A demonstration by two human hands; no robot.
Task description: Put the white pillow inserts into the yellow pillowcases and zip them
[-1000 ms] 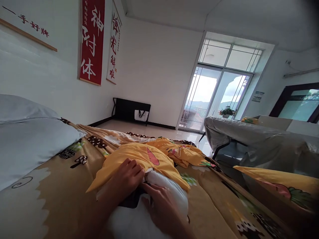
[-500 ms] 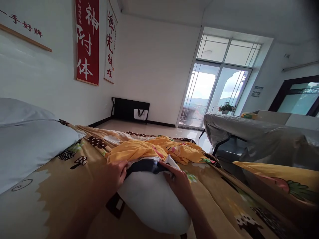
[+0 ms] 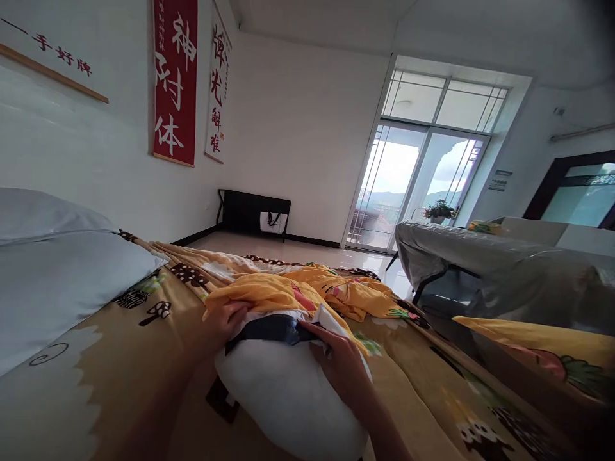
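Beige patterned bedding [image 3: 120, 358] spreads under a white pillow [image 3: 288, 397] lying nearest the camera. Right hand [image 3: 343, 365] grips the yellow cover [image 3: 269, 294] at the pillow's far end, fingers curled on the cloth; left hand [image 3: 225, 318] clutches the cover's other side. A grey pillow [image 3: 57, 282] sits left. Farther off, a covered table [image 3: 480, 262], red banner [image 3: 175, 80] and glass door [image 3: 413, 186].
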